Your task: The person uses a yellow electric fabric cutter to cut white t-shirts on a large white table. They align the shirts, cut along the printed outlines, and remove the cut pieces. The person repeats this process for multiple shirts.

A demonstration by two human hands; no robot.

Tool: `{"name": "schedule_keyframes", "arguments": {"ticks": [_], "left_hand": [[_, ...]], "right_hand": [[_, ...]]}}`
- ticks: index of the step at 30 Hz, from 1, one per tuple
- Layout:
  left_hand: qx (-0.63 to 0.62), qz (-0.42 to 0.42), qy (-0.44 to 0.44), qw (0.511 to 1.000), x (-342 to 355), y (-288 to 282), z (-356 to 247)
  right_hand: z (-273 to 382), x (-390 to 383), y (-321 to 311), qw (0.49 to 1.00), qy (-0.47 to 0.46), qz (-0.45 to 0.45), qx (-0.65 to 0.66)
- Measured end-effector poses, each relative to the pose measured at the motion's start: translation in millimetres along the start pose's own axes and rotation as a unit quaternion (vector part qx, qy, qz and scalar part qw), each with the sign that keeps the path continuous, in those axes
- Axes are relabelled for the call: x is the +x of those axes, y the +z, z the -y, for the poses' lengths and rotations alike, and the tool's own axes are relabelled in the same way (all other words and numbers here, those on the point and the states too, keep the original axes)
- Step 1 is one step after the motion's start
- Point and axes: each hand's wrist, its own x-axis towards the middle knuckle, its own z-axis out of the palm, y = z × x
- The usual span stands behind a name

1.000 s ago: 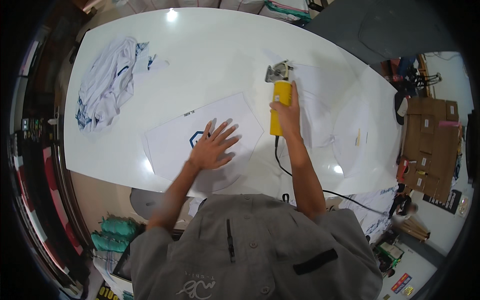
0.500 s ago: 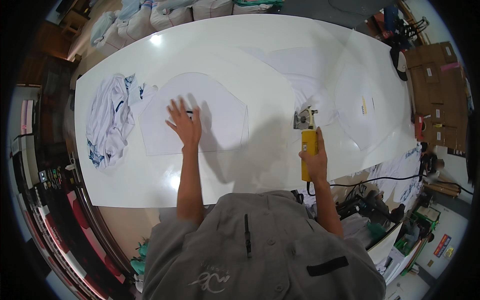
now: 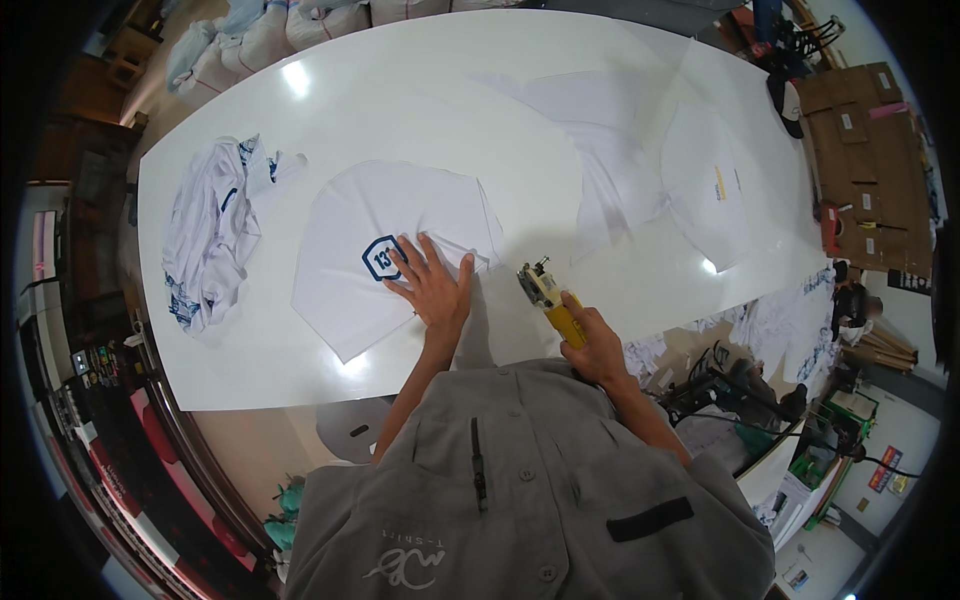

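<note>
My left hand (image 3: 433, 284) lies with spread fingers on a white cut fabric piece (image 3: 350, 220), beside its dark blue printed badge. The cloth is turned at an angle and wrinkles around my fingertips. In my right hand (image 3: 594, 342) is a yellow handheld electric fabric cutter (image 3: 557, 310), its metal head pointing up and to the left. The cutter is just right of the fabric piece, apart from it.
A crumpled heap of white cloth with blue patterns (image 3: 215, 235) lies at the table's left. Thin white fabric pieces (image 3: 610, 140) spread across the right side of the white table (image 3: 420, 90). Cardboard boxes (image 3: 860, 160) stand beyond the right edge, and stuffed sacks (image 3: 255, 50) behind.
My left hand has slid right and nearer me, turning the fabric piece and uncovering its badge. My right hand has brought the cutter leftward and closer to me, tilting it.
</note>
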Motion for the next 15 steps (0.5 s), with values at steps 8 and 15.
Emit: {"name": "schedule_keyframes", "arguments": {"ticks": [8, 15], "left_hand": [[-0.012, -0.011, 0.235, 0.972, 22.5, -13.0, 21.6], [0.02, 0.031, 0.26, 0.965, 29.4, -20.4, 25.8]], "right_hand": [[8.9, 2.3, 23.8, 1.0, -0.004, -0.007, 0.01], [21.6, 14.7, 31.4, 0.999, -0.007, -0.039, -0.012]]}}
